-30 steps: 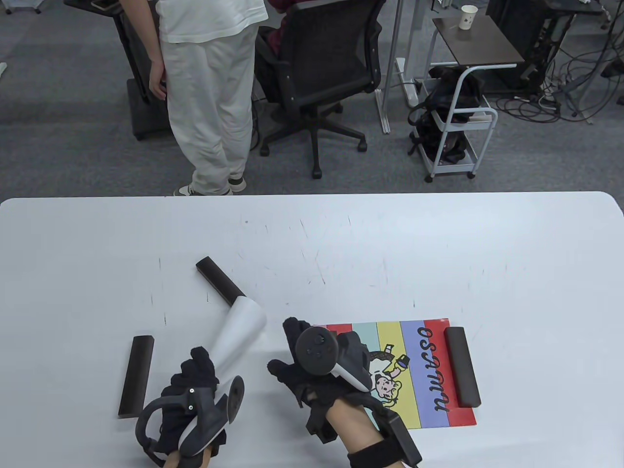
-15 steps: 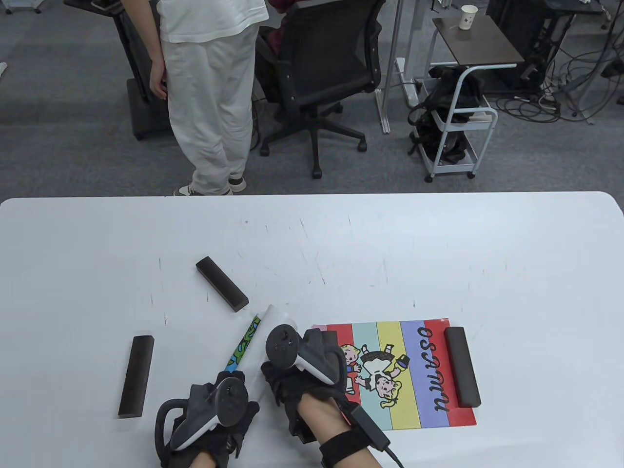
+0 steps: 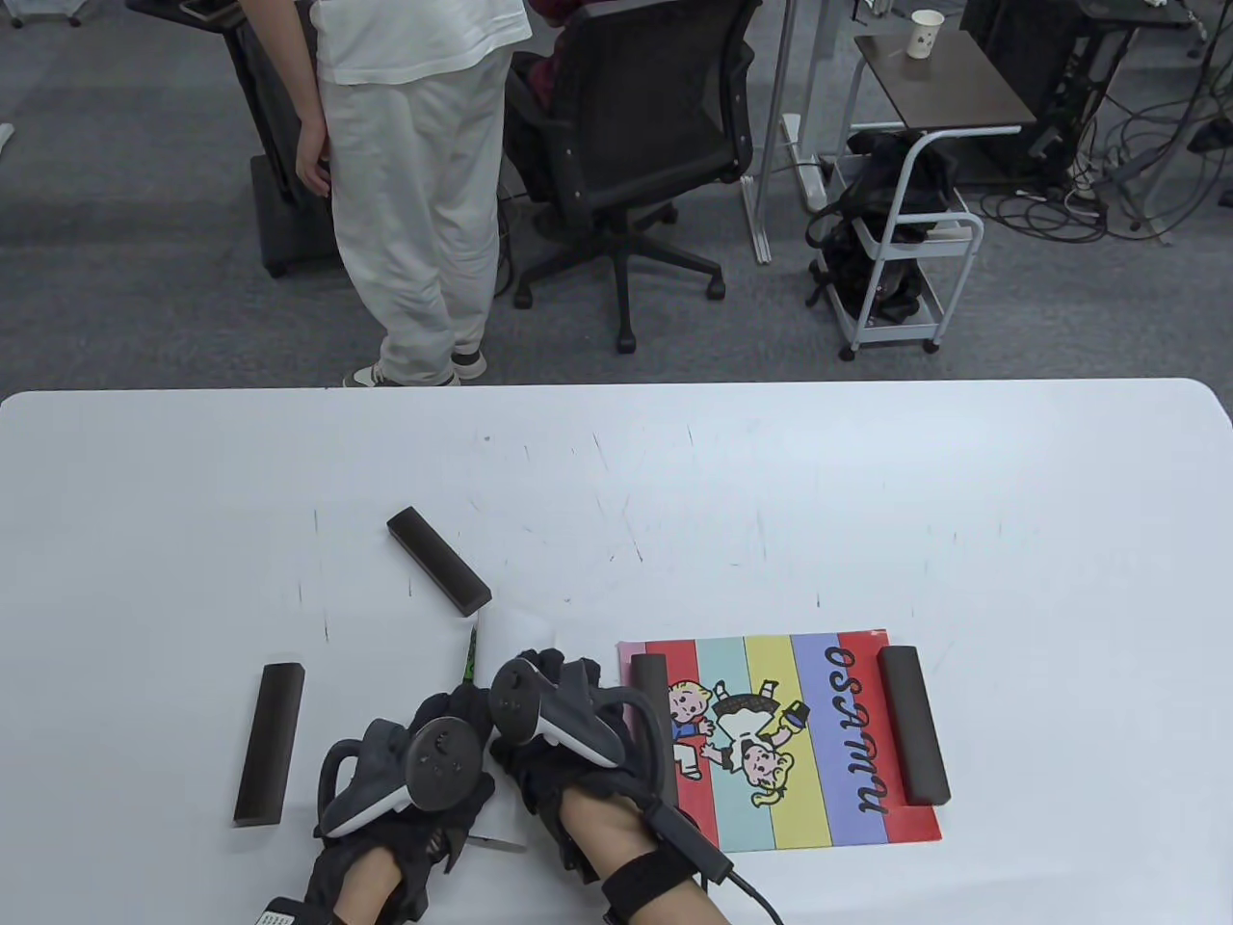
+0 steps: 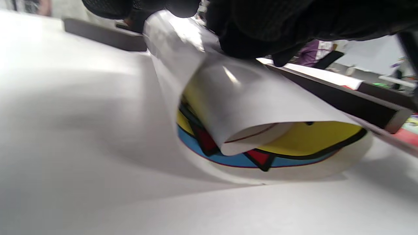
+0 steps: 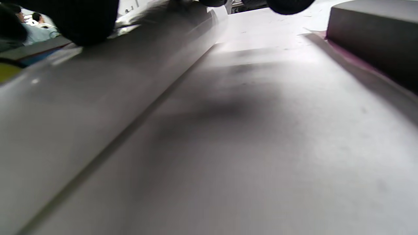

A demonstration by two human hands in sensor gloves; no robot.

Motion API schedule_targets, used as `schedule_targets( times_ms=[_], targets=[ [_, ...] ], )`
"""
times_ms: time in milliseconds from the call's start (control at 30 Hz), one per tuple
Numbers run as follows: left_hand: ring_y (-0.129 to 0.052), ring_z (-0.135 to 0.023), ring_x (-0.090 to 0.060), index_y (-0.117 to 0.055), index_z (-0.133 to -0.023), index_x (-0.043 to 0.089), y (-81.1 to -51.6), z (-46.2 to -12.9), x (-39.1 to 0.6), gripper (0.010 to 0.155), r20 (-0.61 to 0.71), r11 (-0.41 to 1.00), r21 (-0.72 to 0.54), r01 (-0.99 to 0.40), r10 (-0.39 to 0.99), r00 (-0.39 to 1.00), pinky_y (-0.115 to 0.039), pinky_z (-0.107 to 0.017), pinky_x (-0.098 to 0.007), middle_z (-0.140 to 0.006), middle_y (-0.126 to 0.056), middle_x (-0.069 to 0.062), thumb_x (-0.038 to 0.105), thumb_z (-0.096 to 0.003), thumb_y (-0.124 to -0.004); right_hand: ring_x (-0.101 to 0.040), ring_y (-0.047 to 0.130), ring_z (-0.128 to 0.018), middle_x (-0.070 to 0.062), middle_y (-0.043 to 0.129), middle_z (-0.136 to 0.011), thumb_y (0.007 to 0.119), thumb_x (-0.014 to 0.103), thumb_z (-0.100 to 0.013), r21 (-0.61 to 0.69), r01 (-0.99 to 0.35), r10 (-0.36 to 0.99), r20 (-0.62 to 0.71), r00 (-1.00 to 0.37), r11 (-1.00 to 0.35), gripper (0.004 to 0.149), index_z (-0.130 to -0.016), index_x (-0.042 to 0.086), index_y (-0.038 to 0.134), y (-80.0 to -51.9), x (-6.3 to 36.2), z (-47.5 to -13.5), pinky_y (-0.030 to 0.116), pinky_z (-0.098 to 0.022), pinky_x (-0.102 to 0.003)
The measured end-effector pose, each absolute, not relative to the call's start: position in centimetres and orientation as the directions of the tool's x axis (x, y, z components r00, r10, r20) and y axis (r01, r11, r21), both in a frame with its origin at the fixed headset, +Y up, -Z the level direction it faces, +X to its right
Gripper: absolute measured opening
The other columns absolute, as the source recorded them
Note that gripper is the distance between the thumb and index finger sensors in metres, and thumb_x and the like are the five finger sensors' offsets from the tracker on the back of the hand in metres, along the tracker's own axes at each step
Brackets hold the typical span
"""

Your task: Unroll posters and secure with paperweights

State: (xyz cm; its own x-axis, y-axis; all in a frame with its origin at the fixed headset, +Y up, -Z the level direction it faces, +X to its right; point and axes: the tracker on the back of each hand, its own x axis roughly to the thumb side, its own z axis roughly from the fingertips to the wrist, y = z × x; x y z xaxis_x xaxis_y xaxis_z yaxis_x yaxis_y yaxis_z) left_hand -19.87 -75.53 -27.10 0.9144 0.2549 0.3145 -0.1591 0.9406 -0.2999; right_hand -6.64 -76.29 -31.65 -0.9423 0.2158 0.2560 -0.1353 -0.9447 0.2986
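A white rolled poster (image 3: 511,638) lies on the table just left of the flat striped poster (image 3: 809,742). My left hand (image 3: 438,718) and right hand (image 3: 544,674) sit side by side on top of the roll and hold it. In the left wrist view the roll's open end (image 4: 261,137) shows yellow, blue and red print, with gloved fingers (image 4: 261,29) on top. In the right wrist view the roll (image 5: 98,98) runs along the left under my fingers (image 5: 81,19). The flat poster has a dark bar weight at each end (image 3: 913,725) (image 3: 650,708).
Two loose dark bar weights lie on the white table (image 3: 867,501): one slanted just beyond the roll (image 3: 438,573), one to the left of my left hand (image 3: 270,742). A person and an office chair stand beyond the far edge.
The roll was held up in my left hand and now lies on the table. My right hand moved left off the flat poster onto the roll. My left hand moved right.
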Motion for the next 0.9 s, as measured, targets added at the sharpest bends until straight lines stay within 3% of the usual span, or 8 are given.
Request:
schedule_targets(
  times_ms=[333,400,500,633,700,733,800,900],
  targets=[
    [-0.034,-0.106,-0.043,-0.024,-0.106,0.014,-78.5,-28.0,-21.0,0.078,0.197,0.857,-0.512,-0.063,0.189,0.962,-0.049,-0.071,-0.057,-0.113,-0.032,-0.015,0.047,-0.0472,-0.063,-0.043,0.038,-0.101,0.002,0.036,-0.113,0.065,0.031,-0.051,0.287,-0.129,0.225,0.333,-0.916,-0.949,0.052,-0.098,0.033,0.043,-76.5,-6.8,-31.7,0.056,-0.064,-0.050],
    [-0.030,-0.107,-0.041,-0.023,-0.106,0.017,-78.6,-28.0,-20.9,0.080,0.235,0.855,-0.516,0.051,0.085,0.968,-0.047,-0.072,-0.058,-0.114,-0.028,-0.012,0.052,-0.0461,-0.063,-0.046,0.040,-0.100,-0.001,0.039,-0.113,0.064,0.039,-0.050,0.268,-0.137,0.226,0.332,-0.916,-0.953,0.054,-0.099,0.030,0.043,-76.5,-6.9,-31.6,0.055,-0.064,-0.051],
    [-0.031,-0.107,-0.043,-0.022,-0.106,0.019,-78.9,-28.0,-20.5,0.092,0.321,0.835,-0.493,0.246,-0.088,0.943,-0.047,-0.072,-0.059,-0.114,-0.025,-0.010,0.065,-0.0385,-0.065,-0.049,0.043,-0.097,-0.013,0.044,-0.109,0.068,0.062,-0.041,0.220,-0.098,0.166,0.318,-0.933,-0.971,0.082,-0.102,0.020,0.034,-76.3,-7.1,-31.6,0.053,-0.065,-0.052],
    [-0.033,-0.107,-0.042,-0.020,-0.106,0.023,-79.0,-27.7,-20.1,0.098,0.371,0.813,-0.447,0.374,-0.212,0.904,-0.046,-0.072,-0.059,-0.114,-0.025,-0.010,0.069,-0.0295,-0.062,-0.049,0.038,-0.098,-0.012,0.036,-0.110,0.073,0.065,-0.037,0.208,-0.036,0.105,0.331,-0.938,-0.977,0.092,-0.102,0.019,0.026,-76.4,-7.4,-31.5,0.050,-0.066,-0.053],
    [-0.034,-0.107,-0.042,-0.017,-0.104,0.027,-79.0,-27.6,-20.3,0.098,0.391,0.797,-0.431,0.423,-0.258,0.884,-0.047,-0.072,-0.058,-0.114,-0.026,-0.010,0.069,-0.0278,-0.061,-0.049,0.026,-0.100,-0.007,0.019,-0.113,0.074,0.051,-0.040,0.259,-0.063,0.164,0.390,-0.906,-0.964,0.082,-0.101,0.027,0.025,-76.4,-7.5,-31.5,0.047,-0.068,-0.053],
    [-0.035,-0.107,-0.041,-0.017,-0.104,0.029,-79.0,-27.6,-20.4,0.097,0.396,0.793,-0.423,0.438,-0.273,0.877,-0.047,-0.072,-0.058,-0.114,-0.027,-0.010,0.068,-0.0272,-0.061,-0.048,0.019,-0.101,-0.002,0.015,-0.113,0.072,0.054,-0.044,0.284,-0.083,0.202,0.418,-0.886,-0.955,0.076,-0.100,0.032,0.026,-76.4,-7.6,-31.5,0.044,-0.069,-0.053],
    [-0.035,-0.107,-0.042,-0.016,-0.103,0.033,-79.0,-27.5,-20.6,0.095,0.401,0.784,-0.418,0.458,-0.293,0.868,-0.047,-0.072,-0.058,-0.114,-0.027,-0.010,0.068,-0.0264,-0.060,-0.045,0.013,-0.101,0.009,0.026,-0.114,0.073,0.032,-0.045,0.328,-0.104,0.263,0.489,-0.832,-0.939,0.065,-0.098,0.039,0.037,-76.5,-8.0,-31.3,0.041,-0.070,-0.054],
    [-0.036,-0.107,-0.041,-0.019,-0.102,0.037,-79.0,-27.5,-21.1,0.093,0.400,0.772,-0.414,0.482,-0.321,0.858,-0.048,-0.072,-0.058,-0.113,-0.028,-0.009,0.068,-0.0251,-0.060,-0.042,0.022,-0.103,0.012,0.052,-0.110,0.066,0.027,-0.049,0.303,-0.049,0.222,0.567,-0.793,-0.952,0.046,-0.093,0.039,0.055,-76.7,-8.8,-30.9,0.043,-0.069,-0.054]
  ],
)
